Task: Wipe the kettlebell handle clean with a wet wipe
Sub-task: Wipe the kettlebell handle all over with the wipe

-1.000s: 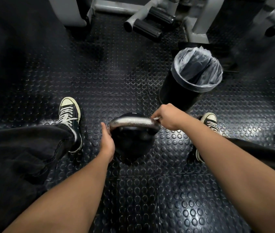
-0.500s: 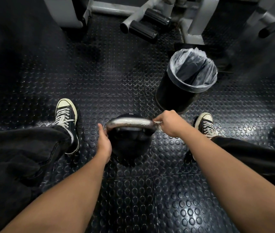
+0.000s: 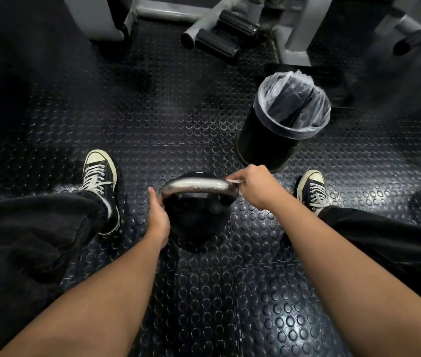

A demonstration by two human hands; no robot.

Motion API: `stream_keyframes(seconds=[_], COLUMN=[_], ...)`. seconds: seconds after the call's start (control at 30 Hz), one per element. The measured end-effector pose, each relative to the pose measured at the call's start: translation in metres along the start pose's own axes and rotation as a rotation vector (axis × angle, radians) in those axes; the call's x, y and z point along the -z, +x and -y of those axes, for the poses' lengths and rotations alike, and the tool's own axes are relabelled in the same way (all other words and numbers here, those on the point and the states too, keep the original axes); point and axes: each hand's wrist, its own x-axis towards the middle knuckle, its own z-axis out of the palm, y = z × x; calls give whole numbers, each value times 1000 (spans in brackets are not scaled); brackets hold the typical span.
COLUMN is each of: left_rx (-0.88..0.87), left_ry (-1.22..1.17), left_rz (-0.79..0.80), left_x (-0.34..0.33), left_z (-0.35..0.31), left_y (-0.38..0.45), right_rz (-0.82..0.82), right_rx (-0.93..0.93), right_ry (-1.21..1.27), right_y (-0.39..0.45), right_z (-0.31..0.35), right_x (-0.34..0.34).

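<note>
Since the earlier frame your right hand (image 3: 254,186) has kept its place at the right end of the shiny curved metal handle (image 3: 196,185), and your left hand (image 3: 158,217) has stayed at the left end; the view has only shifted a little. Your right fingers are curled tight around the handle's right bend, pinching a white wet wipe (image 3: 232,182) whose edge pokes out just left of the knuckles. Your left hand lies against the left bend, thumb raised; whether its fingers wrap the handle cannot be told. Both forearms reach forward, wrists low. The round black kettlebell (image 3: 196,222) sits on the studded black rubber floor (image 3: 204,292) directly under your grips. A small white label at its far top is too blurred to read.
</note>
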Motion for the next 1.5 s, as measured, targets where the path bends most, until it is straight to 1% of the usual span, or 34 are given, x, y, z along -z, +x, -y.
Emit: stream_keyframes(seconds=[0.17, 0.3, 0.37, 0.5, 0.63, 0.7, 0.77, 0.83, 0.9, 0.97, 1.13, 1.27, 1.43, 1.5], left_rx=[-8, -3, -3, 4, 22, 19, 10, 11, 12, 18, 11, 15, 15, 20], left_ry=[-10, -12, -6, -23, -22, -13, -1, -9, -12, -16, -45, -35, -39, -41], left_rz=[-5, -7, -16, -32, -30, -35, -39, -44, -42, -46, -33, -41, -29, -26], left_x=[-1, -2, -1, 1, -3, -3, -4, -3, -3, -3, 0, 2, 2, 0], left_z=[0, 2, 1, 3, -1, 0, 0, 0, 0, 1, 2, 6, 6, 4], left_y=[-1, -1, -3, 2, -1, -2, -2, -1, -1, -1, 3, 7, 8, 3], right_rz=[-44, -131, -178, -204, -329, -338, -334, -363, -401, -400, -394, -443, -447, -470], right_rx=[-52, -67, -102, -152, -133, -141, -188, -213, -168, -143, -209, -88, -180, -163], right_ry=[16, 23, 77, 158, 176, 187, 230, 247, 212, 158, 210, 160, 181, 166], right_y=[-6, -25, -36, -41, -50, -58, -59, -57, -58, -63, -61, -57, -57, -53], right_z=[1, 7, 1, -1, 8, 8, 4, 7, 15, 22, 17, 24, 18, 18], right_x=[-15, -21, -33, -47, -56, -66, -72, -72, -71, -73, -78, -80, -83, -79])
